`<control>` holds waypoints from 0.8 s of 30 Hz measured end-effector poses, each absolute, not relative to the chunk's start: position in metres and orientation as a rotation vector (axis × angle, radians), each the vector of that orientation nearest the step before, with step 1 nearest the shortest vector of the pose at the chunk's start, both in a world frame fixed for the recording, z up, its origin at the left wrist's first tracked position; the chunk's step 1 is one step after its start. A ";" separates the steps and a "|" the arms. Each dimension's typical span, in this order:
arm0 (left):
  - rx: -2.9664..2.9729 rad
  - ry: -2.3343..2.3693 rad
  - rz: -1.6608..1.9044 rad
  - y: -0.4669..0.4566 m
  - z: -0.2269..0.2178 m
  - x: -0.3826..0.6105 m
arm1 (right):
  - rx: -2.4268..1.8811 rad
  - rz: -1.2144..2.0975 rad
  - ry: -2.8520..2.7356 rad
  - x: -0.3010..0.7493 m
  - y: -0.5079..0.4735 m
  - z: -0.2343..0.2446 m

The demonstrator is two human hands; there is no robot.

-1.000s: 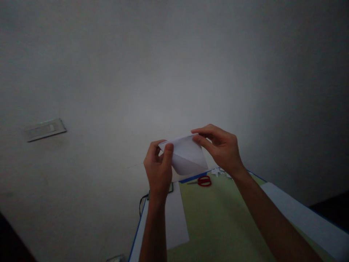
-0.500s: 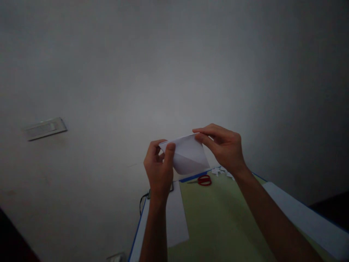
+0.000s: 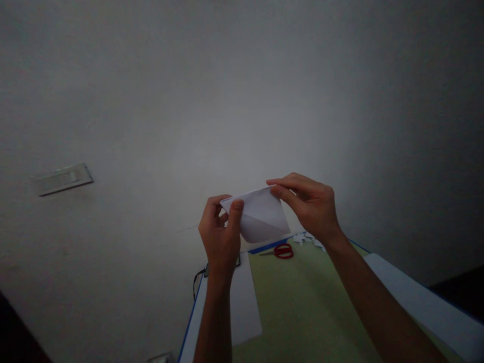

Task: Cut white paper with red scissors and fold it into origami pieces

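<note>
A folded white sheet of paper is held up above the far end of the table, a slanting fold line across its face. My left hand grips its left end, thumb on the near side and fingers behind. At the upper right edge, my right hand pinches the paper between thumb and forefinger. Below the paper, red-handled scissors lie on the table, blades pointing left. White paper scraps lie beyond them, partly behind my right wrist.
The green-topped table has a blue edge and meets a pale wall. A white sheet lies along its left side, another white strip along its right. A dark cable hangs at the left edge. A switch plate is on the wall.
Almost nothing differs. Both hands keep their grip on the paper, which stays in nearly the same place.
</note>
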State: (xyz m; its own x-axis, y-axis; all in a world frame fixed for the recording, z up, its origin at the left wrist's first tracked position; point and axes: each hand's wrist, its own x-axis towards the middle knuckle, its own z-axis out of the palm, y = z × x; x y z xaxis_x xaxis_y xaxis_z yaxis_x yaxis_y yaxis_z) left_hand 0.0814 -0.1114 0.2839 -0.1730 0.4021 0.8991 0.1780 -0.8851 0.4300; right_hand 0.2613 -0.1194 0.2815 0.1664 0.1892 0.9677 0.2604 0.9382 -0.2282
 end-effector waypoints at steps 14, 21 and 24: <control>1.951 0.296 2.041 -0.104 0.282 0.075 | -0.351 -0.087 -1.332 0.268 -0.109 0.278; 1.930 0.210 1.988 -0.099 0.280 0.072 | -0.334 -0.133 -1.295 0.271 -0.108 0.277; 1.972 0.223 2.004 -0.102 0.281 0.072 | -0.328 -0.159 -1.287 0.271 -0.107 0.276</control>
State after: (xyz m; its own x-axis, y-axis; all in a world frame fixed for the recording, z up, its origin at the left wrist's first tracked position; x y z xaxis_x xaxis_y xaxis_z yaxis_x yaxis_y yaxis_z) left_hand 0.0720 -0.1016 0.2813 0.0039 0.3321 0.9432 -0.1170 -0.9366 0.3303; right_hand 0.2709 -0.1070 0.2764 0.2773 0.0657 0.9585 0.2974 0.9428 -0.1506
